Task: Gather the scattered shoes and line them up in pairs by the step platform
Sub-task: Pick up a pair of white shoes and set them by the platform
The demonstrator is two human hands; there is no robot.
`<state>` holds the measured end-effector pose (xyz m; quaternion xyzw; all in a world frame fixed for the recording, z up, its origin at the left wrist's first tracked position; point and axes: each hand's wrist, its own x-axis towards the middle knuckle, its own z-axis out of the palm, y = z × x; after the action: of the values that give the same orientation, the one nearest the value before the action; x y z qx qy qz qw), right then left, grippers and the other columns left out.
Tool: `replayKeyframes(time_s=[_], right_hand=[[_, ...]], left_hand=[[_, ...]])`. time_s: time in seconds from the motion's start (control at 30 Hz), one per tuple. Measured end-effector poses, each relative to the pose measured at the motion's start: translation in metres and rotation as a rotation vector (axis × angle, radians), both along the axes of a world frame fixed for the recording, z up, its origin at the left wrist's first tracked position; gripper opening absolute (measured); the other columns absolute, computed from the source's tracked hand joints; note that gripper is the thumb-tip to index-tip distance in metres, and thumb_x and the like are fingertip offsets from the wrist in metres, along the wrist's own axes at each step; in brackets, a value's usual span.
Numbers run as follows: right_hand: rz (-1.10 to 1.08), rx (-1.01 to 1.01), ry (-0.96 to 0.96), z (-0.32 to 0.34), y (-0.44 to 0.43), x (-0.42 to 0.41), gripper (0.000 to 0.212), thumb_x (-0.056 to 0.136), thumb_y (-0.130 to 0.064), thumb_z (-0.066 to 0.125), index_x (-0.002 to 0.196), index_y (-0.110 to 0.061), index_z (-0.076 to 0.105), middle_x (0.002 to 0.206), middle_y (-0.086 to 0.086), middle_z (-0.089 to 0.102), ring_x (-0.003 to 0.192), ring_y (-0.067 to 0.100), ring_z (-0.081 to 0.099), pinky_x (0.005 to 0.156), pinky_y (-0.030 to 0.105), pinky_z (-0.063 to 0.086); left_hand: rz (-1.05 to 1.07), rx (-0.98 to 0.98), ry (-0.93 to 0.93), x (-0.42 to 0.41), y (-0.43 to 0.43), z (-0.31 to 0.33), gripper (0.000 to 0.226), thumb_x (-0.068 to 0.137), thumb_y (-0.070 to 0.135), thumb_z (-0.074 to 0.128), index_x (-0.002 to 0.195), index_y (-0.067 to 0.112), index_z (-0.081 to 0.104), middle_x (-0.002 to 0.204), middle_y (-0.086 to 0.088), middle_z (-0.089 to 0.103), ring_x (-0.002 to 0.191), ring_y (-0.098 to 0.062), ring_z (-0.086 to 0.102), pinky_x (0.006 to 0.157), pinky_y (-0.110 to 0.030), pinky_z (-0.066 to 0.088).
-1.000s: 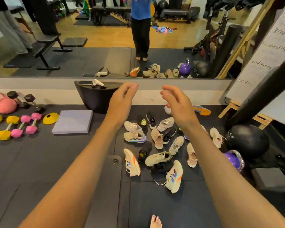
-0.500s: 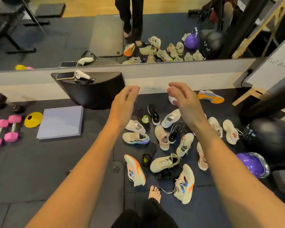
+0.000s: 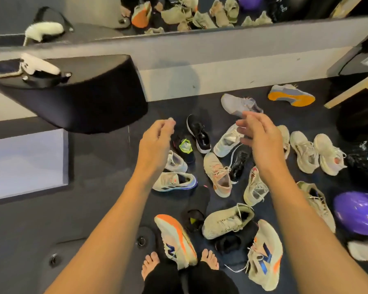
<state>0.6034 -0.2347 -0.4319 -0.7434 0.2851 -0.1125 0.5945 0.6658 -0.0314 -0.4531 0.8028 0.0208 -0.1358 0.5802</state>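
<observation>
Since half a second earlier the view had tipped down and closed on the pile. Both hands had sunk toward the shoes, and both bare feet (image 3: 150,265) now showed at the bottom edge.

Left fingers (image 3: 170,125): loosely curled, gripping nothing. Right fingers (image 3: 243,126): slack, slightly bent, likewise empty. The left hand (image 3: 155,143) hung over the black shoe with the neon tongue (image 3: 184,146). The right hand (image 3: 262,143) hung over a white shoe (image 3: 226,143). Neither seemed to touch a shoe, though the angle left that unsure.

Outward, with the clock read from the peach shoe (image 3: 218,172) at the pile's middle:
- 11: black shoe (image 3: 199,134).
- 12: pale grey shoe (image 3: 236,103).
- 1: grey shoe with orange sole (image 3: 291,95), by the wall, apart from the rest.
- 3: two cream shoes (image 3: 304,152), side by side.
- 6: beige knit shoe (image 3: 225,221).
- 7 and 5: the orange-and-blue shoes (image 3: 176,240), likely mates, lying apart.
- 9: white shoe with blue sole edge (image 3: 174,181).
- 4, farther out: purple ball (image 3: 357,215).
- 10: black curved platform (image 3: 83,98), a white controller (image 3: 40,65) on top.
- 9, beyond the shoes: pale flat pad (image 3: 26,162).

Could not tell which of the last two the task means by the step platform.

Progress, as judged: barely begun. All the shoes lay scattered on the floor mat, with no row beside either the platform or the pad. Only the cream two lay like a pair, probably by chance. Matching, carrying and lining up all remained.
</observation>
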Motion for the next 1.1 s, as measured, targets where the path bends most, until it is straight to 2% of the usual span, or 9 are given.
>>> replayKeyframes(time_s=[0.13, 0.27, 0.43, 0.5, 0.57, 0.7, 0.8, 0.93, 1.1], right_hand=[[0.016, -0.030, 0.046, -0.114, -0.013, 0.029, 0.018, 0.093, -0.037, 0.048, 0.101, -0.031, 0.064, 0.099, -0.004, 0.069, 0.096, 0.013, 0.065, 0.094, 0.048, 0.049], [0.066, -0.088, 0.102, -0.214, -0.029, 0.055, 0.019, 0.093, -0.039, 0.049, 0.102, -0.029, 0.063, 0.101, -0.005, 0.068, 0.097, 0.014, 0.064, 0.093, 0.046, 0.049], [0.086, -0.163, 0.157, -0.320, -0.046, 0.077, 0.018, 0.094, -0.041, 0.049, 0.104, -0.031, 0.060, 0.105, -0.009, 0.065, 0.102, 0.011, 0.061, 0.082, 0.031, 0.048], [0.094, -0.207, 0.193, -0.356, -0.053, 0.083, 0.023, 0.093, -0.044, 0.049, 0.106, -0.029, 0.060, 0.102, -0.011, 0.064, 0.097, 0.008, 0.060, 0.073, 0.025, 0.043], [0.113, -0.270, 0.243, -0.391, -0.061, 0.089, 0.029, 0.092, -0.046, 0.049, 0.111, -0.027, 0.059, 0.103, -0.012, 0.061, 0.092, 0.005, 0.058, 0.070, 0.023, 0.039], [0.158, -0.415, 0.396, -0.447, -0.077, 0.102, 0.042, 0.093, -0.036, 0.051, 0.131, -0.017, 0.051, 0.127, 0.003, 0.057, 0.109, 0.020, 0.054, 0.085, 0.032, 0.041], [0.176, -0.523, 0.496, -0.472, -0.092, 0.113, 0.049, 0.093, -0.024, 0.051, 0.140, -0.011, 0.042, 0.141, 0.012, 0.048, 0.126, 0.031, 0.047, 0.097, 0.039, 0.039], [0.171, -0.599, 0.574, -0.496, -0.106, 0.123, 0.046, 0.094, -0.017, 0.050, 0.137, -0.006, 0.041, 0.139, 0.019, 0.045, 0.124, 0.038, 0.046, 0.096, 0.041, 0.040], [0.151, -0.641, 0.627, -0.515, -0.115, 0.128, 0.048, 0.096, -0.017, 0.052, 0.138, 0.000, 0.036, 0.140, 0.021, 0.043, 0.125, 0.038, 0.044, 0.100, 0.043, 0.040]], left_hand=[[0.025, 0.013, 0.039, 0.023, -0.012, -0.116, 0.026, 0.097, 0.046, 0.040, 0.094, 0.033, 0.061, 0.093, 0.014, 0.063, 0.095, -0.007, 0.060, 0.084, -0.032, 0.049], [0.015, 0.077, 0.089, 0.045, -0.027, -0.222, 0.038, 0.099, 0.045, 0.036, 0.098, 0.018, 0.061, 0.086, 0.006, 0.060, 0.085, -0.012, 0.058, 0.075, -0.033, 0.047], [-0.046, 0.236, 0.077, 0.062, -0.043, -0.338, 0.040, 0.098, 0.046, 0.037, 0.079, 0.016, 0.055, 0.070, 0.005, 0.056, 0.067, -0.008, 0.052, 0.060, -0.026, 0.038], [-0.086, 0.304, 0.080, 0.067, -0.046, -0.376, 0.039, 0.097, 0.047, 0.039, 0.074, 0.019, 0.052, 0.071, 0.004, 0.057, 0.072, -0.016, 0.053, 0.062, -0.033, 0.038], [-0.142, 0.424, 0.092, 0.073, -0.047, -0.408, 0.032, 0.096, 0.045, 0.042, 0.089, 0.019, 0.059, 0.089, -0.001, 0.064, 0.088, -0.023, 0.058, 0.076, -0.038, 0.045], [-0.216, 0.629, 0.102, 0.082, -0.050, -0.454, 0.036, 0.094, 0.040, 0.050, 0.119, 0.015, 0.059, 0.117, -0.009, 0.062, 0.105, -0.031, 0.057, 0.085, -0.039, 0.044], [-0.255, 0.717, 0.082, 0.087, -0.054, -0.473, 0.040, 0.092, 0.043, 0.053, 0.118, 0.013, 0.057, 0.117, -0.012, 0.061, 0.106, -0.033, 0.056, 0.085, -0.042, 0.045], [-0.265, 0.814, 0.006, 0.090, -0.061, -0.488, 0.040, 0.089, 0.045, 0.058, 0.114, 0.015, 0.052, 0.115, -0.011, 0.061, 0.105, -0.033, 0.056, 0.076, -0.039, 0.041], [-0.254, 0.934, 0.018, 0.082, -0.072, -0.497, 0.063, 0.080, 0.052, 0.067, 0.120, 0.011, 0.040, 0.117, -0.013, 0.060, 0.108, -0.035, 0.057, 0.072, -0.040, 0.039]])
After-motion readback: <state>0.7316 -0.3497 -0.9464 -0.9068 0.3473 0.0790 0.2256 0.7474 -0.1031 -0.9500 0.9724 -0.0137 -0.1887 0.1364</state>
